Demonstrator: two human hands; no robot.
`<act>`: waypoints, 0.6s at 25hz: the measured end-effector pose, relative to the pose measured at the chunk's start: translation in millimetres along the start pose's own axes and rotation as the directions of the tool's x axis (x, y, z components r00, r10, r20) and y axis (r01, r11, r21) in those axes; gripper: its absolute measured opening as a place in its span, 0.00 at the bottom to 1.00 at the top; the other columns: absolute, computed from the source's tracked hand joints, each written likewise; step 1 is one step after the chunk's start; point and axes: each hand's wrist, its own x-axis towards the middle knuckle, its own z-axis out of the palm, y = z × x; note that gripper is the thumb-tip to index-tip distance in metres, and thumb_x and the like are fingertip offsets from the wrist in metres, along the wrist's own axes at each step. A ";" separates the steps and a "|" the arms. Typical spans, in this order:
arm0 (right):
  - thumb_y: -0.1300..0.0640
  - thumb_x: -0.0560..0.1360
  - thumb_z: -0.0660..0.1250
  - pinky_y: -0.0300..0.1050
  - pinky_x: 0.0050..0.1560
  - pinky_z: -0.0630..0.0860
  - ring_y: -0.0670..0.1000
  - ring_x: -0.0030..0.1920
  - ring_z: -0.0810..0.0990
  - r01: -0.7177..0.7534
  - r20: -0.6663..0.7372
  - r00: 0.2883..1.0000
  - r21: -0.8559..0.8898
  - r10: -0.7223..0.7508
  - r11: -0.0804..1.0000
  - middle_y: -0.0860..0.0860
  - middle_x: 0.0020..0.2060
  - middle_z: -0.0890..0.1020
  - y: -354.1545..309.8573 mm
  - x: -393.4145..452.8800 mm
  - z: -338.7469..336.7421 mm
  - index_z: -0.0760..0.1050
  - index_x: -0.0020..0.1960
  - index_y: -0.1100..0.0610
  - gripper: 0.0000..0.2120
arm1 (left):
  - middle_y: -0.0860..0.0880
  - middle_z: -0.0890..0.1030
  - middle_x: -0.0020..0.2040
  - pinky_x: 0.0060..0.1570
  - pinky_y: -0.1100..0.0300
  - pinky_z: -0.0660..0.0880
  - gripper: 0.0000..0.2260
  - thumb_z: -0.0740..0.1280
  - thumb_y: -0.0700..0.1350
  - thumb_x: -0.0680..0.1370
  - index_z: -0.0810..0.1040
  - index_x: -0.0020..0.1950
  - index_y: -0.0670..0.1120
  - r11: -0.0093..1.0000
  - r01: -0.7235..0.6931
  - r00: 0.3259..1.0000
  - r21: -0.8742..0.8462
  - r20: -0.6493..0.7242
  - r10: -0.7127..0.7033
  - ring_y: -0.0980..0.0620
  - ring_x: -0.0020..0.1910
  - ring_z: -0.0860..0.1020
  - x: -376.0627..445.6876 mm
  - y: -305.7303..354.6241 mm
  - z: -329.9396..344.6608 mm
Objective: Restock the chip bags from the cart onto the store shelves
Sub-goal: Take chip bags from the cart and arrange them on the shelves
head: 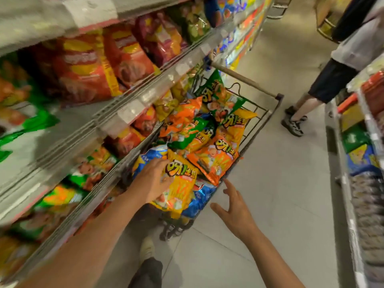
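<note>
A wire cart [252, 134] stands in the aisle, piled with several orange, yellow, green and blue chip bags. My left hand [152, 180] grips a yellow chip bag [179, 186] at the near end of the pile, fingers over its left edge. Beside the cart's near right corner, my right hand [235, 210] hovers with fingers spread, holding nothing. The store shelves [116, 113] run along the left, stocked with red, orange and green bags.
Another person [330, 73] in dark shorts and sneakers stands in the aisle past the cart on the right. A second shelf unit [353, 183] with goods lines the right edge. My own foot [146, 249] is on the tiled floor below the cart.
</note>
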 end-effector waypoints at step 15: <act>0.54 0.76 0.74 0.31 0.41 0.75 0.49 0.52 0.80 -0.380 0.095 0.916 0.524 0.391 0.762 0.50 0.58 0.79 35.7 191.8 3.3 0.66 0.65 0.50 0.22 | 0.55 0.69 0.74 0.73 0.47 0.66 0.42 0.78 0.51 0.72 0.59 0.80 0.51 0.685 0.682 0.719 -0.256 0.406 -0.564 0.52 0.73 0.67 56.3 -43.9 78.0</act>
